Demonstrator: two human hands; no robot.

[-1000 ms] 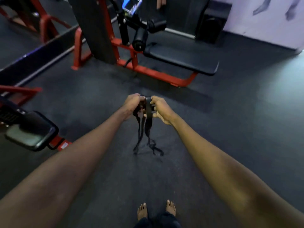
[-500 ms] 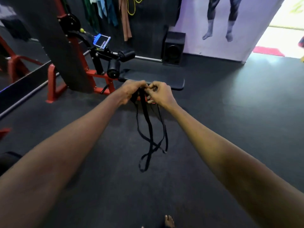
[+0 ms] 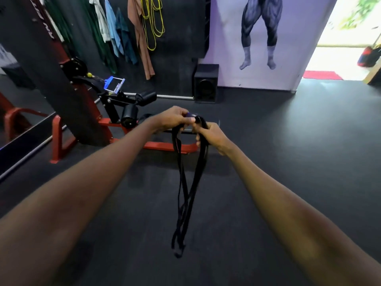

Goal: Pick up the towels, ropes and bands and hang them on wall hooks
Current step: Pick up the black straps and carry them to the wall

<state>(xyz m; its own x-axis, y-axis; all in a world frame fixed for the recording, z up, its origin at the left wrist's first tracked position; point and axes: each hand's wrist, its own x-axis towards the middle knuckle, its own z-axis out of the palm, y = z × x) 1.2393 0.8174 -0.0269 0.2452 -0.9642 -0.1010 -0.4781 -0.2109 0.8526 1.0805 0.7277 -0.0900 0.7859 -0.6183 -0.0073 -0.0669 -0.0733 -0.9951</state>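
I see the left hand (image 3: 172, 120) and right hand (image 3: 213, 135) close together, both clamped on the black bands (image 3: 184, 188), possibly one tangled loop, which dangle above the dark floor (image 3: 288, 162).

I read a dim gym interior: daylight enters from the overexposed doorway (image 3: 348, 42) at upper right, sheening the dark floor (image 3: 309, 131); wide-angle distortion bows the edges, detail slightly soft.

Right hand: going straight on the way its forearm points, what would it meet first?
The left hand, just ahead on the same black band; behind that likely the machine, though depth is unclear.
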